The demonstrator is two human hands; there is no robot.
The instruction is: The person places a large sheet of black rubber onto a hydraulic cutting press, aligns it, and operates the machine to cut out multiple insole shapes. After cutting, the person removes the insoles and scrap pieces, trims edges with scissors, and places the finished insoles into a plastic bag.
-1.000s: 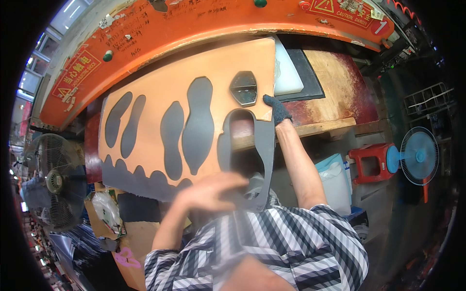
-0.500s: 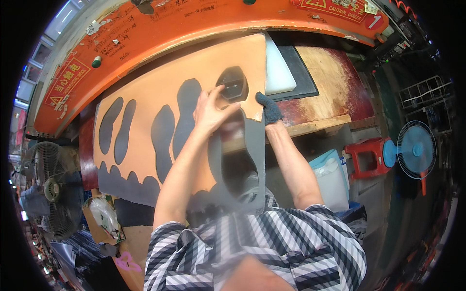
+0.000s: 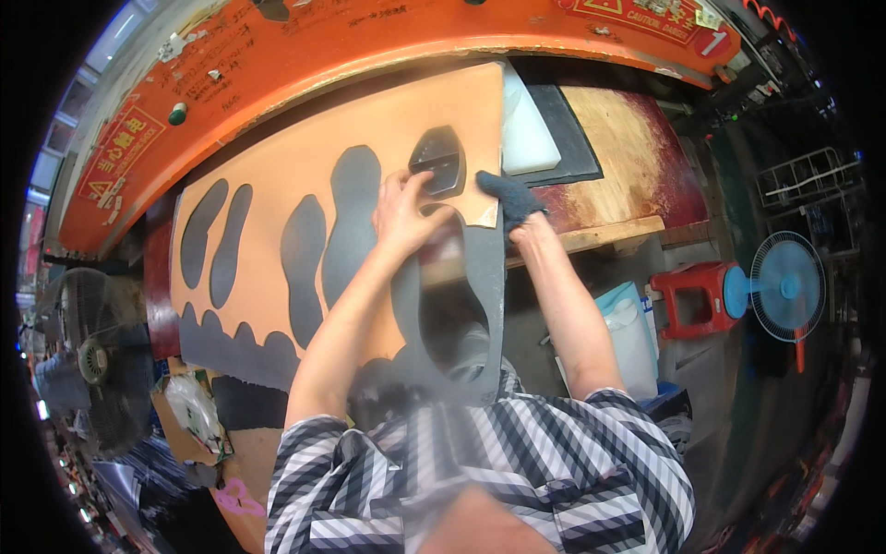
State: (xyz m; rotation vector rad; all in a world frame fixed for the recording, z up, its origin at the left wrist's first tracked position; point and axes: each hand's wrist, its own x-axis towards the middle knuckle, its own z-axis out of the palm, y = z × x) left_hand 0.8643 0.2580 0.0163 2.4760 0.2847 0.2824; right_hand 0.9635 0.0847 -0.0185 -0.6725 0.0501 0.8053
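A large tan sheet with sole-shaped cutouts lies over a dark grey layer, which shows through several of the holes and along the scalloped near edge. On the tan sheet's right part stands a dark cutting die with a crossbar. My bare left hand grips the die at its near left side, fingers by the crossbar and thumb at the near end. My right hand, in a dark knit glove, pinches the sheet's right edge; the fingers underneath are hidden. Floor shows through a long opening near my body.
An orange machine beam spans the far side. Right of the sheet, a white block rests on a black pad over a worn wooden table. A red stool and blue fan stand right; another fan stands left.
My right hand has turned and shifted a little left, its thumb reaching further over the sheet's edge. The left hand remains at the die. The whole view has drifted slightly.
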